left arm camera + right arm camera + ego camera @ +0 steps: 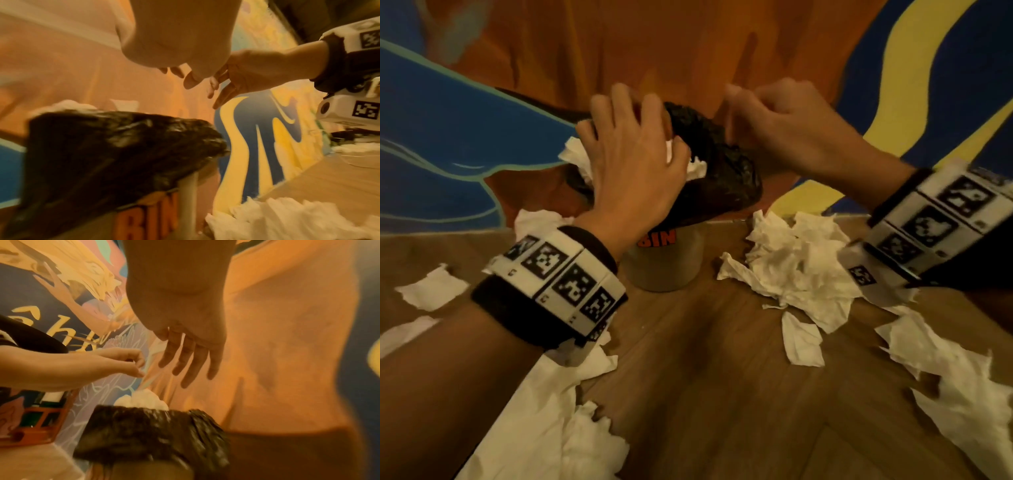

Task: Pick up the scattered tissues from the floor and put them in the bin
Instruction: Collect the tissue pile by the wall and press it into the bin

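A small grey bin [664,267] marked "BIN", lined with a black bag [726,171], stands on the wooden floor against the wall. White tissues [577,154] heap up out of its mouth. My left hand [633,137] is spread just above that heap and holds nothing. In the right wrist view a gap shows between the left hand [131,365] and the tissues in the bin [141,399]. My right hand [767,113] hovers over the bin's right rim; its fingers [191,363] hang straight and empty. Crumpled tissues [798,263] lie on the floor beside the bin.
More tissues lie at the left [431,287], in front under my left forearm [571,428] and at the far right [962,387]. A painted wall [688,41] in orange, blue and yellow rises right behind the bin. Bare wooden floor [705,359] shows in the middle.
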A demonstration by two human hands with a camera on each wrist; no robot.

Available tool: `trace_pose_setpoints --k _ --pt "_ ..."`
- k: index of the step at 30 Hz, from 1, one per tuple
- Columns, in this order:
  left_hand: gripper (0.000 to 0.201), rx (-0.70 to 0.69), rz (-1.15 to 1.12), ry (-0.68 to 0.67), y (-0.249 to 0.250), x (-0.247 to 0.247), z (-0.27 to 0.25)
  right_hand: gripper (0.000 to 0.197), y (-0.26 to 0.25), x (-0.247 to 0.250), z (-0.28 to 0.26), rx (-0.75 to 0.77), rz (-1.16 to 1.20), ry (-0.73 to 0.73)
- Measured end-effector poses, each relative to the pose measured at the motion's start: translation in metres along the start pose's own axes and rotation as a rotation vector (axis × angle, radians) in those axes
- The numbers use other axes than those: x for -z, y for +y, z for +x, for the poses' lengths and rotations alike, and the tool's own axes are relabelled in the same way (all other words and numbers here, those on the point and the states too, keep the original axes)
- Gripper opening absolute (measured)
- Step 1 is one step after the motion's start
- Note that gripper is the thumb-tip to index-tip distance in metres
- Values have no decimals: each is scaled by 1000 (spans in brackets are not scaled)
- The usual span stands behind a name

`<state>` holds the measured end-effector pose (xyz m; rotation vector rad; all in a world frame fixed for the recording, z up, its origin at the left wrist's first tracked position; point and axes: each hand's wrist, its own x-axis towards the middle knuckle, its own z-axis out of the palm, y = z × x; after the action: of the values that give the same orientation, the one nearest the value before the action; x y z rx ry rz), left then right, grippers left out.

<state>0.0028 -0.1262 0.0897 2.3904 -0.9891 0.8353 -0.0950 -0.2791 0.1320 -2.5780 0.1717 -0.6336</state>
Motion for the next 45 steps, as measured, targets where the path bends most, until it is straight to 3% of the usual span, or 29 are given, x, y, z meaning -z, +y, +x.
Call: trace_pose_setpoints --k 3,7,10,14,15,17,19,21,23,25,27,30,33,36,39,41,43,45 --pt "25 -174 -64 -50 39 -10 -24 53 40 23 -53 -152 -50 -71" --pt "22 -341 -96 -242 85 -44 -63 51 110 37 -140 -475 -143 -268" --pt "23 -409 -258 -501 113 -77 -94 48 159 43 -206 -711 -205 -387" --pt "28 -361 -416 -849 133 -121 -141 27 195 45 -275 -900 -327 -580" --pt "31 -355 -419 -905 138 -130 -151 33 200 45 -289 -923 -383 -582" --pt "44 -347 -407 -1004 145 -146 -168 73 210 39 -313 -999 -411 -517" --pt "60 -291 -439 -1091 149 -157 -183 104 217 31 -330 -1092 -339 -451" --pt "67 -278 -388 -1139 151 -162 -195 121 220 24 -342 -1144 -219 -481" --pt "58 -339 -260 -1111 150 -163 -203 120 219 18 -347 -1105 -187 -533" --pt "43 -366 -223 -1098 148 -161 -204 104 216 15 -347 -1084 -198 -546" --pt "32 -329 -285 -1150 146 -157 -201 80 213 15 -345 -1068 -227 -590" --pt "15 -289 -362 -1202 140 -146 -196 48 198 22 -331 -932 -317 -766" --pt "13 -258 -444 -1160 131 -133 -186 30 165 39 -299 -790 -170 -835" --pt "16 -250 -536 -1034 119 -117 -166 21 126 52 -263 -801 234 -757" --pt "11 -279 -597 -885 106 -91 -132 19 98 53 -225 -765 161 -608" --pt "10 -302 -592 -784 94 -71 -106 31 88 49 -195 -654 161 -459" --pt "9 -309 -575 -644 78 -53 -80 30 74 42 -160 -536 135 -347" --pt "8 -269 -553 -513 59 -34 -56 34 62 33 -123 -529 255 -241"
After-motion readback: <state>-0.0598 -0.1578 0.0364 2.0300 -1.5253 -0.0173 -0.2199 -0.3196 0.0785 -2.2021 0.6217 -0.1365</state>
